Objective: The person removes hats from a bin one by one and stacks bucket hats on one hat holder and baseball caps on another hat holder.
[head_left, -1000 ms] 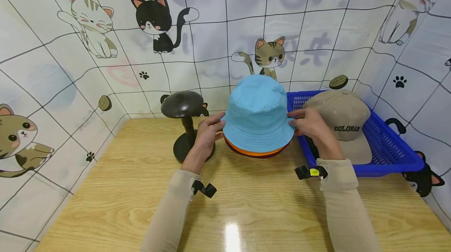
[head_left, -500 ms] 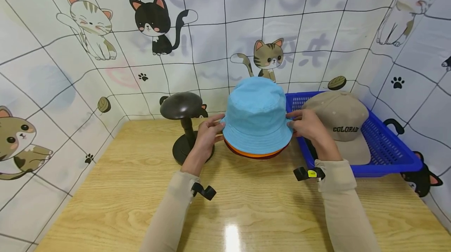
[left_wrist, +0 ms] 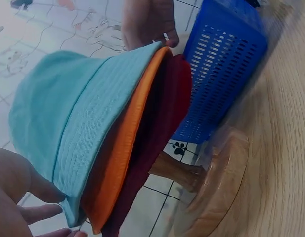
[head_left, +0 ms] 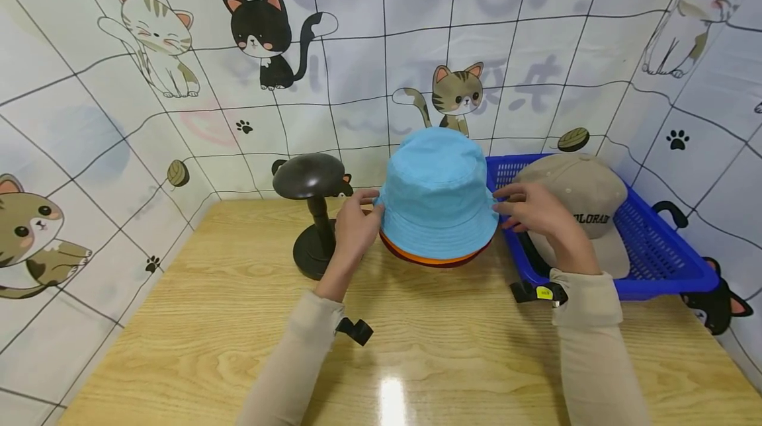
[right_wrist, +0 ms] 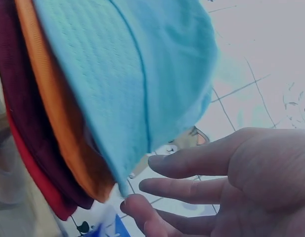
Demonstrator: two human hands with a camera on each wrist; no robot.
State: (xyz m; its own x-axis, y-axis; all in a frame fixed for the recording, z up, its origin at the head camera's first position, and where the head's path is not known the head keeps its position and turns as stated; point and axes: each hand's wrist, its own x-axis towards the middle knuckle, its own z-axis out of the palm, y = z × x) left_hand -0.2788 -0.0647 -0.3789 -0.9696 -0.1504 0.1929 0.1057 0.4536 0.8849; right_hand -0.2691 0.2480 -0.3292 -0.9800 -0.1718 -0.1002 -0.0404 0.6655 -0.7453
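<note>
Head: left fingers (head_left: 364, 198) loosely touch one blue hat (head_left: 437, 188) over one orange hat (left_wrist: 123, 143); right fingers (head_left: 513, 192) spread, empty.

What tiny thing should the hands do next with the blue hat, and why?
I think the right hand should gently back away from the blue hat. The hat sits over the orange hat and dark red hat, above the wooden stand, and that hand's fingers look loose at its edge, not gripping it.
</note>
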